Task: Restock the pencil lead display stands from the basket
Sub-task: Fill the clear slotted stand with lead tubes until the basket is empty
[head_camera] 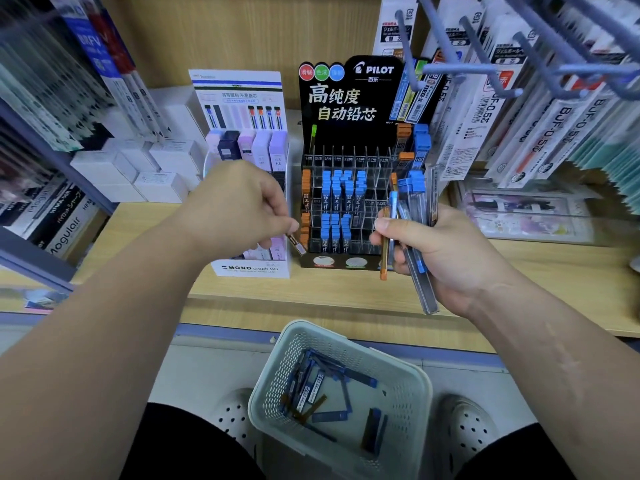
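Observation:
A black Pilot display stand (pixel 349 133) stands on the wooden shelf, its clear slots partly filled with blue-capped and orange-capped lead tubes. My left hand (pixel 239 209) pinches one lead tube (pixel 297 244) with its lower end at the stand's lower left corner. To the right of the stand, my right hand (pixel 429 251) grips a bunch of lead tubes (pixel 408 216), blue-capped and orange-capped. A pale perforated basket (pixel 277 386) sits on the floor below the shelf with several lead tubes inside. A white Mono display stand (pixel 249 140) holds pastel lead cases left of the Pilot stand.
White boxes (pixel 138 168) are stacked at the left of the shelf. Packaged pens hang on grey hooks (pixel 485 46) overhead at the right and lean along the right side. Shelf dividers with pen packs fill the far left. My white clogs (pixel 467 431) flank the basket.

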### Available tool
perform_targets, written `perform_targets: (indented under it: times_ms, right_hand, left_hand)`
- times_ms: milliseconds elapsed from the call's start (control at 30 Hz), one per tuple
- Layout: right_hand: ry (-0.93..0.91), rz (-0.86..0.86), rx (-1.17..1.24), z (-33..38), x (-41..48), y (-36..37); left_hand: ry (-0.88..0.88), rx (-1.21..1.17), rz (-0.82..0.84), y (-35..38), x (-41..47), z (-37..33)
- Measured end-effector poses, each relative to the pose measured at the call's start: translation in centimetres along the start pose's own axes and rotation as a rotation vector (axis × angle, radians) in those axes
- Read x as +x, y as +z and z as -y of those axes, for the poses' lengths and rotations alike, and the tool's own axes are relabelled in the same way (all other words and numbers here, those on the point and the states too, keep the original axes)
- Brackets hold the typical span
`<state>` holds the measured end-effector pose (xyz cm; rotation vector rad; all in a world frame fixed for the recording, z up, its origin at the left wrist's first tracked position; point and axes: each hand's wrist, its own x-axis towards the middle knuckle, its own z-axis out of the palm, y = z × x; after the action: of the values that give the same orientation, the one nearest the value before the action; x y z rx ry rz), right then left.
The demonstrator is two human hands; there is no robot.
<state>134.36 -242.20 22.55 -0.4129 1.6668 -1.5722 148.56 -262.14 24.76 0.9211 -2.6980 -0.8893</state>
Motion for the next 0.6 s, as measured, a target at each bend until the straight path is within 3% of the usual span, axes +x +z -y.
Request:
perform_targets:
  times_ms: [600]
  right_hand:
    - [0.005,0.005,0.0,0.0,0.0,-0.4]
  left_hand:
    - [0.245,0.193,-0.071,2.5,1.5,0.0]
